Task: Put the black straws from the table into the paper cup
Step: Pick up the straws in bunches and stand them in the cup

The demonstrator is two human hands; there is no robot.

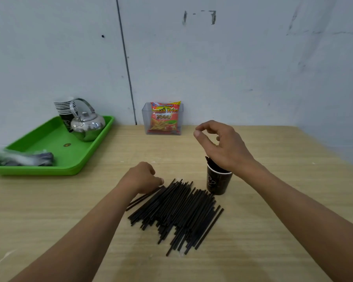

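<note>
1. A pale, scuffed wall fills the upper frame; below it runs a light wooden table (283, 200)
2. At the left edge sits a green tray (55, 139) holding a stack of spare cups (64, 107), a shiny kettle (88, 124) and a plastic-wrapped bundle (22, 158), all well apart from the work
3. At centre back, against the wall, a clear box (146, 119) holds a snack packet (164, 119)
4. The left hand (143, 177) rests knuckles-up at the pile's upper left end, fingers curled down onto the outermost straws; whether any is actually pinched I cannot tell
5. The black straws (175, 210) lie in a loose heap at lower centre, their long axis running from lower left to upper right, tips pointing roughly towards the cup
6. The paper cup (217, 183) stands upright just right of the heap's upper end, a few straws already poking out; the right hand (218, 143) hovers above it, fingers loosely curved, holding nothing
7. Most straws remain on the table; the left hand is nearer the heap, and the right forearm over the rim partly blocks the way in
</note>
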